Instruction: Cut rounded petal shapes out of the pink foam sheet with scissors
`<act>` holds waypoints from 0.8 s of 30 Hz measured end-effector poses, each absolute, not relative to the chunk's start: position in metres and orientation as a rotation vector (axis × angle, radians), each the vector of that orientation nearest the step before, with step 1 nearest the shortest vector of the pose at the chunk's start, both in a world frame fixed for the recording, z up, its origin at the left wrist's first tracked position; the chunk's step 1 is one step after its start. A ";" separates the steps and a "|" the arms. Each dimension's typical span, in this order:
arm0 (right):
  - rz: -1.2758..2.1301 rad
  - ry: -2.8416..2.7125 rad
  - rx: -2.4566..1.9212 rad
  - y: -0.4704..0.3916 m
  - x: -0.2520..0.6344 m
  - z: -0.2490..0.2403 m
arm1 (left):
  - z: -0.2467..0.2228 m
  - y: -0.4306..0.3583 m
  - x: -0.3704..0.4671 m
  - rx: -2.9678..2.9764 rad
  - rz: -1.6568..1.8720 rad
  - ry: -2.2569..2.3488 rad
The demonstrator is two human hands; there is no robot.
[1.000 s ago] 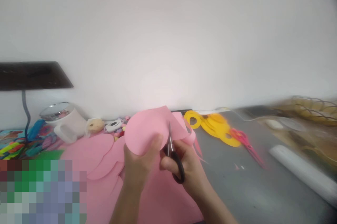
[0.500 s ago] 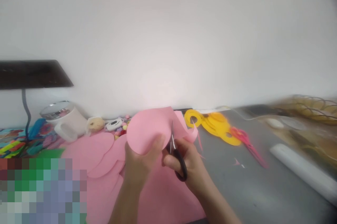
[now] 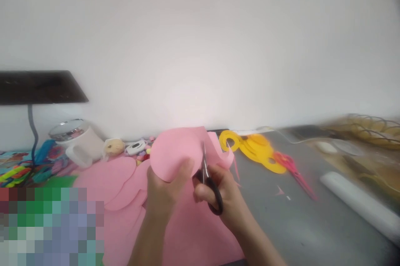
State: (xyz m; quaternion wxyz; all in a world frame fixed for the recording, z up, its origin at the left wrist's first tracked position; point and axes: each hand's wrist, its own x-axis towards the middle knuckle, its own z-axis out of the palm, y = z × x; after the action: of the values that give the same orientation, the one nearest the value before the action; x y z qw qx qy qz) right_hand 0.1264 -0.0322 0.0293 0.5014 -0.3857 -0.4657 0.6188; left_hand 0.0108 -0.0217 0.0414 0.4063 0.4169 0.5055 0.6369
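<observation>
My left hand grips a pink sheet of paper by its lower edge, thumb on top; its left and lower outline is rounded. In my right hand is a pair of scissors with black handles, the fingers through the loops. Their blades point up at the right side of the paper and look nearly closed. A curled strip of the pink paper hangs to the right of the blades. Several rounded pink paper pieces lie overlapping to the left of my left hand.
Yellow paper rings and pink scissors lie to the right on the grey table. A white roll is farther right. At the left stand a white mug, small toys and a dark panel on a stem.
The scissor blades have closed together at the paper's right edge. My hands and the paper have hardly moved otherwise.
</observation>
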 end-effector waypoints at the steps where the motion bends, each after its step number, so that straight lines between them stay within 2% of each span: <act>1: 1.498 -1.123 -0.939 -0.032 0.126 0.029 | 0.040 -0.021 0.009 1.048 1.597 1.274; 12: 1.531 -1.121 -0.915 -0.034 0.124 0.028 | 0.045 -0.024 0.016 1.020 1.654 1.311; 24: 1.457 -1.226 -0.884 -0.030 0.129 0.025 | 0.048 -0.026 0.015 1.111 1.559 1.326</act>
State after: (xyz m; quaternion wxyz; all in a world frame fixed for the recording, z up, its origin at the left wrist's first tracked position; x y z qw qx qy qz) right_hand 0.1287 -0.0297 0.0253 0.4978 -0.3650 -0.5066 0.6020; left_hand 0.0154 -0.0262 0.0481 0.3953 0.4381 0.5232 0.6149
